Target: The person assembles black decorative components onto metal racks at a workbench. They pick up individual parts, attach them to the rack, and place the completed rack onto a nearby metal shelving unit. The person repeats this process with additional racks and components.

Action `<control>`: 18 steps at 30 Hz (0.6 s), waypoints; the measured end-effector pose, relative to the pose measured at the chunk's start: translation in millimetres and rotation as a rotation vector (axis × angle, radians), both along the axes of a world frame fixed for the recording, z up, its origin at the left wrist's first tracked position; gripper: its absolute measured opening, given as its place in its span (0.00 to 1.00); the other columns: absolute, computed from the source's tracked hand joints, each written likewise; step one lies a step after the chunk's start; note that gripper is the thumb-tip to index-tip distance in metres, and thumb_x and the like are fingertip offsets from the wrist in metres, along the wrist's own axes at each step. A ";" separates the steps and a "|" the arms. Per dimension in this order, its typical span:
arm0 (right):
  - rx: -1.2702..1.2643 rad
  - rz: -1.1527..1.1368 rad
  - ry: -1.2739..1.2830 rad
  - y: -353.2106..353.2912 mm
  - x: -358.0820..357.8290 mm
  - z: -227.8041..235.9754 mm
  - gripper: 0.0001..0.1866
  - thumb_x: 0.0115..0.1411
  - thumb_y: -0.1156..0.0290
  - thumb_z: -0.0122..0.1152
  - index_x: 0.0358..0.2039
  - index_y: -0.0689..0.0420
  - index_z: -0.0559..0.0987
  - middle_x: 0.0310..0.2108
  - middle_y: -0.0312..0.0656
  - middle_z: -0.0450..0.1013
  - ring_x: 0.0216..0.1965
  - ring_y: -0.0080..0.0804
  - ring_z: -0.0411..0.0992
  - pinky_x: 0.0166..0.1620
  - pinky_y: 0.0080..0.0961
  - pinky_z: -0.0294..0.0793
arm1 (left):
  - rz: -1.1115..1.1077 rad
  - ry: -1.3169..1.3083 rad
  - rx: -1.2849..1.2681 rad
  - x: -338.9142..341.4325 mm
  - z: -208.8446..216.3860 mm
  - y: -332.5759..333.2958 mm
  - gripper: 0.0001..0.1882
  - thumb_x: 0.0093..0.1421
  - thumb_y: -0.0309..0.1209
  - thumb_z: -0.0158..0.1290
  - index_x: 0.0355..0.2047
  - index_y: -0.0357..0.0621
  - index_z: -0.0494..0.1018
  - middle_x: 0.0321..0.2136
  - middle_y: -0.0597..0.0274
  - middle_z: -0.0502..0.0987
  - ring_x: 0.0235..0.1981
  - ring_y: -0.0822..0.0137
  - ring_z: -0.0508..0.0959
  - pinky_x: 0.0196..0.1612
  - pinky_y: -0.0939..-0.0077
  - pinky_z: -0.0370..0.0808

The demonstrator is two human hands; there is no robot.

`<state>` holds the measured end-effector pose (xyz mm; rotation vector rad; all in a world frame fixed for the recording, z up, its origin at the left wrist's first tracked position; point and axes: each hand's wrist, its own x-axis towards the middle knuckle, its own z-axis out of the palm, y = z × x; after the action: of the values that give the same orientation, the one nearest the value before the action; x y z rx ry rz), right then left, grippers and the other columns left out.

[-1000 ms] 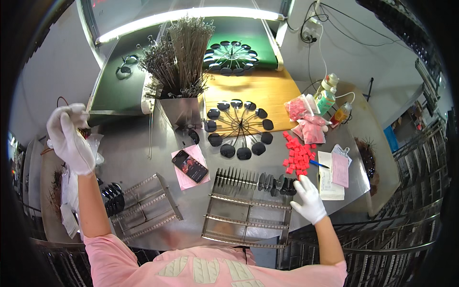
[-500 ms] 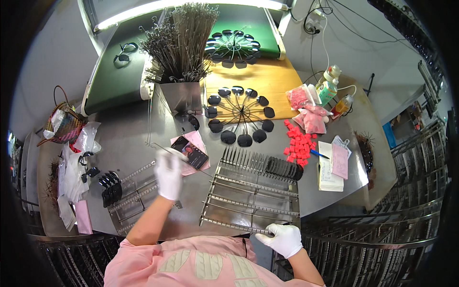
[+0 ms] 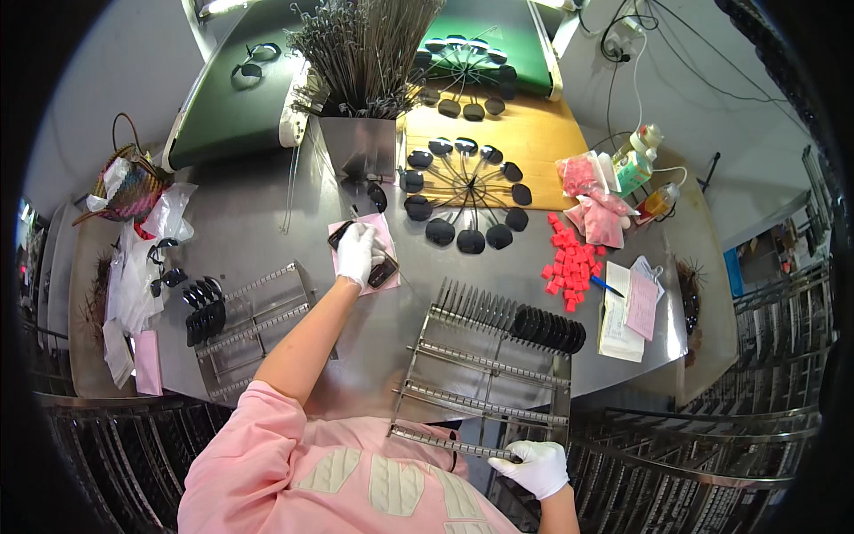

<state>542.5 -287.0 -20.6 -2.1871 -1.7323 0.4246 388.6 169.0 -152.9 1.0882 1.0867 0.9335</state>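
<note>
Left hand point(image 3: 356, 252) on phone point(image 3: 365, 258) — steel table point(image 3: 267, 222)

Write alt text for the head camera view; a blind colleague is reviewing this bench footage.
A person in a pink top rests the gloved left hand on a dark phone lying on a pink sheet, while the gloved right hand grips the near edge of a metal slotted rack. Red blocks lie scattered on the steel table.

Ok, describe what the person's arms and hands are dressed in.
Both the left hand and the right hand wear white gloves. The left arm has a loose pink sleeve pushed up above the elbow, leaving the forearm bare; the pink top carries pale cable-knit patches. No watch or jewellery shows.
</note>
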 end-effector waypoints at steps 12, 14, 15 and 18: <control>0.055 0.081 0.021 22.9 0.6 19.8 0.20 0.48 0.48 0.75 0.18 0.50 0.80 0.13 0.35 0.71 0.15 0.36 0.72 0.20 0.29 0.71 | -0.041 -0.232 -0.444 -4.8 -18.9 -94.4 0.04 0.69 0.28 0.53 0.41 0.41 0.73 0.35 0.54 0.80 0.32 0.65 0.81 0.34 0.70 0.82; 0.062 0.049 0.023 22.9 1.9 24.7 0.20 0.49 0.49 0.75 0.18 0.50 0.80 0.13 0.36 0.71 0.15 0.36 0.72 0.20 0.29 0.71 | -0.160 -0.205 -0.467 -5.2 -17.1 -101.8 0.10 0.67 0.27 0.57 0.46 0.38 0.72 0.38 0.52 0.80 0.37 0.60 0.82 0.40 0.68 0.83; 0.033 0.032 0.024 22.1 2.7 26.9 0.20 0.49 0.49 0.75 0.18 0.51 0.80 0.13 0.36 0.71 0.15 0.36 0.72 0.20 0.29 0.71 | -0.188 -0.174 -0.465 -8.0 -16.6 -98.5 0.12 0.67 0.28 0.57 0.47 0.37 0.72 0.38 0.53 0.80 0.37 0.61 0.82 0.40 0.69 0.83; 0.142 0.009 0.017 19.7 2.9 31.0 0.19 0.49 0.50 0.75 0.17 0.50 0.79 0.13 0.36 0.71 0.15 0.36 0.72 0.20 0.30 0.70 | -0.140 -0.021 -0.544 -27.5 -15.5 -67.2 0.11 0.70 0.32 0.53 0.38 0.37 0.79 0.34 0.60 0.80 0.35 0.68 0.80 0.38 0.75 0.79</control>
<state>545.3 -267.3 10.4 -2.0707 -1.7094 0.3115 361.1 101.7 -168.4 0.6897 1.1426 0.4904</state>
